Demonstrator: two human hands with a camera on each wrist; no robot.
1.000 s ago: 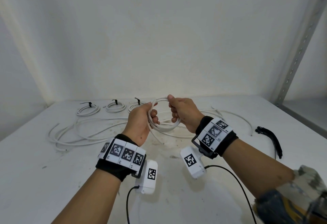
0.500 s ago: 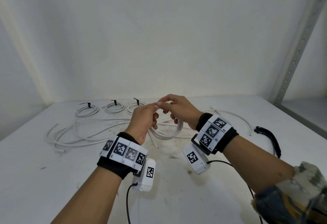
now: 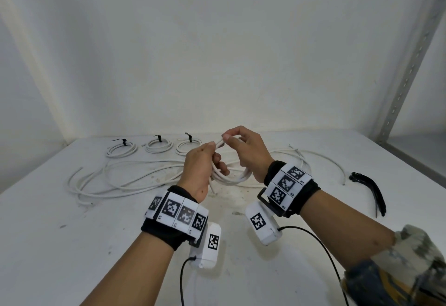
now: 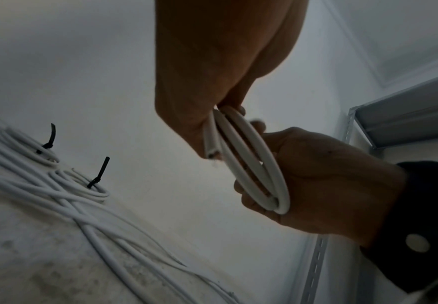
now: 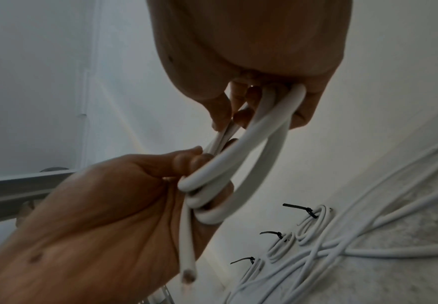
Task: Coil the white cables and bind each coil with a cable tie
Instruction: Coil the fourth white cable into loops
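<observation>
A small coil of white cable (image 3: pixel 231 177) (image 4: pixel 251 162) (image 5: pixel 238 158) hangs in the air over the table's middle, held by both hands. My left hand (image 3: pixel 205 160) (image 5: pixel 124 205) grips the coil's left side with curled fingers, and a cut cable end (image 5: pixel 188 275) sticks out below its palm. My right hand (image 3: pixel 241 146) (image 4: pixel 316 185) pinches the cable's other end at the top of the coil between thumb and fingers. Three bound coils (image 3: pixel 154 146) with black ties lie at the table's back. Loose white cables (image 3: pixel 115 180) sprawl on the left.
A bunch of black cable ties (image 3: pixel 371 189) lies at the right on the white table (image 3: pixel 72 245). More loose cable (image 3: pixel 323 158) curves behind my right wrist. A grey metal shelf post (image 3: pixel 410 64) rises at the right edge.
The coil has been lowered and tilted flatter. My right hand has slid from the coil's right side up to its top, where it now pinches the cable end beside my left thumb.
</observation>
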